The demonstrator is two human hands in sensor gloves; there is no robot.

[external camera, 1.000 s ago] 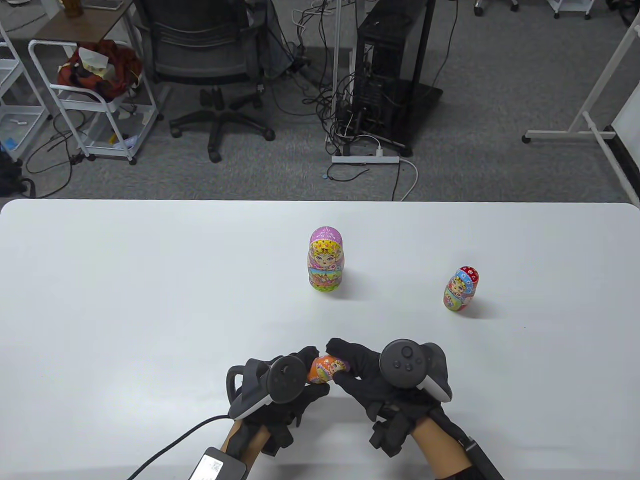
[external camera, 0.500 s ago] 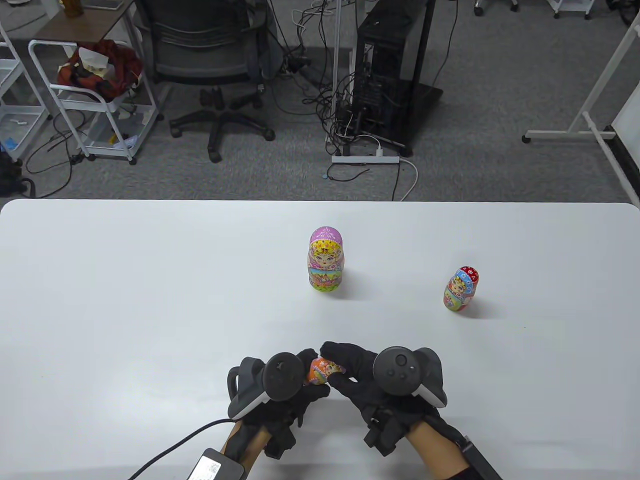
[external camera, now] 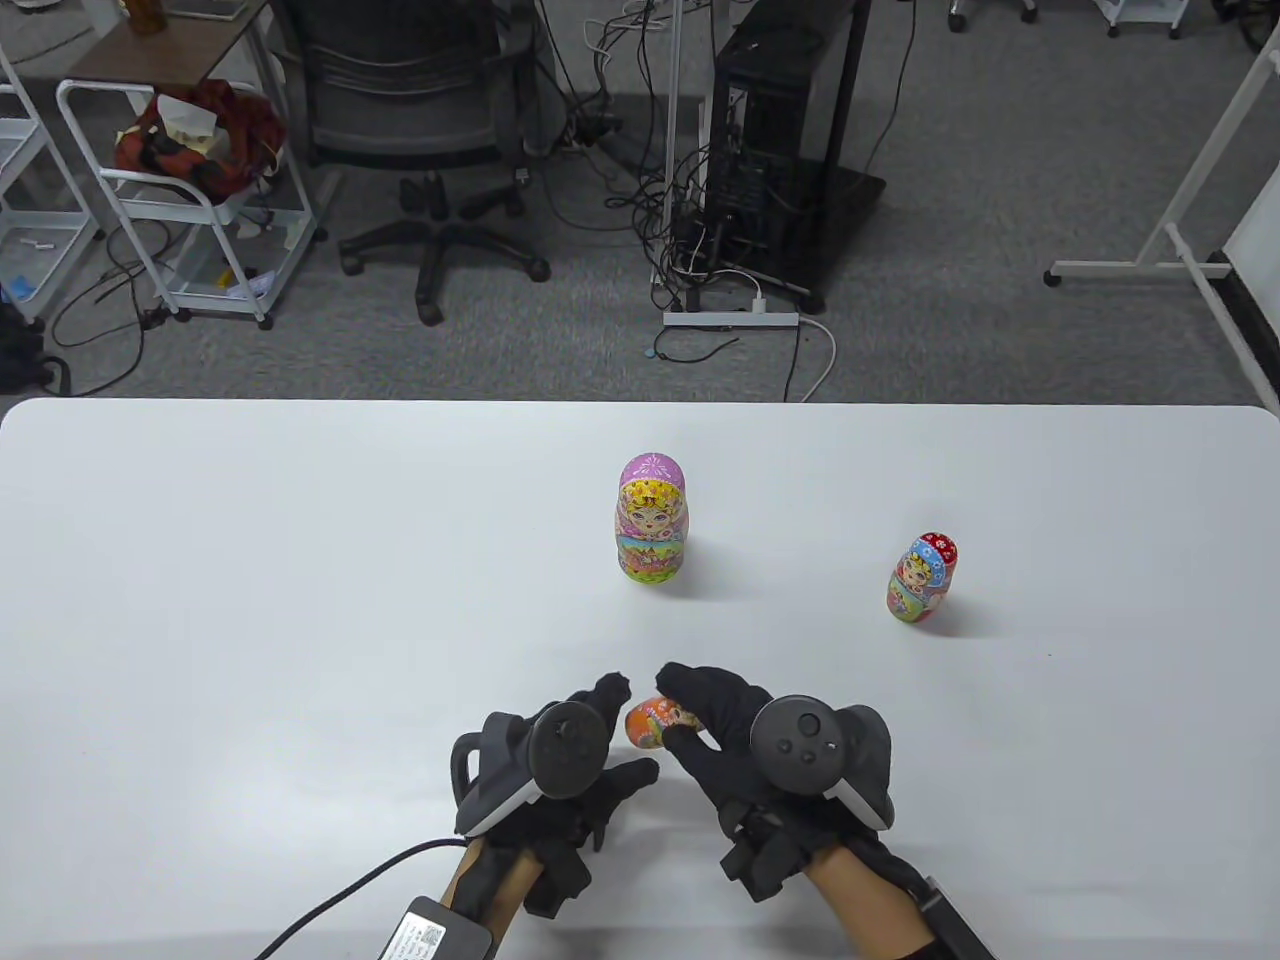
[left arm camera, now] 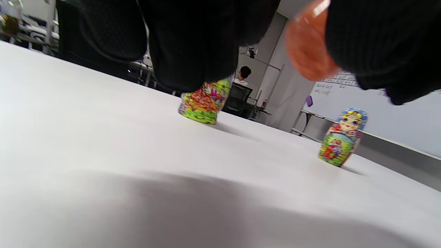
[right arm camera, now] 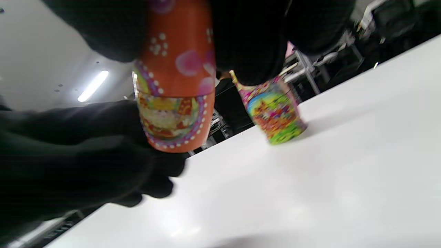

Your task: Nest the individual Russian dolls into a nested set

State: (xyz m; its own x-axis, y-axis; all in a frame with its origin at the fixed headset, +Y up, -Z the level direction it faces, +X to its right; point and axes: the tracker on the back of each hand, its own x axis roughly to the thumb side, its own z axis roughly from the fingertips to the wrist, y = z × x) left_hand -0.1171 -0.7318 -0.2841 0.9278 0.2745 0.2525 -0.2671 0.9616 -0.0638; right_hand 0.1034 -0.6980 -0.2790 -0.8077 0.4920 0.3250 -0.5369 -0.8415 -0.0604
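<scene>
A small orange doll [external camera: 648,722] is held just above the white table [external camera: 300,600] near its front edge, gripped by the fingers of my right hand [external camera: 680,708]. In the right wrist view the orange doll [right arm camera: 175,86] hangs base down between the black fingers. My left hand [external camera: 622,730] sits right beside it with fingers spread, holding nothing. A larger pink-headed doll [external camera: 651,520] stands upright at the table's middle. A red and blue doll [external camera: 922,578] stands to the right. Both show in the left wrist view: the pink doll [left arm camera: 205,101] partly behind my fingers, the red and blue one [left arm camera: 341,137] in full.
A black cable [external camera: 350,890] runs from my left wrist to the table's front edge. Beyond the far edge are an office chair [external camera: 420,100], a white cart [external camera: 190,200] and a computer tower [external camera: 780,150]. A person [left arm camera: 244,74] sits far off.
My left hand has let go of the orange doll and spread its fingers. My right hand has carried the doll slightly away from the front edge.
</scene>
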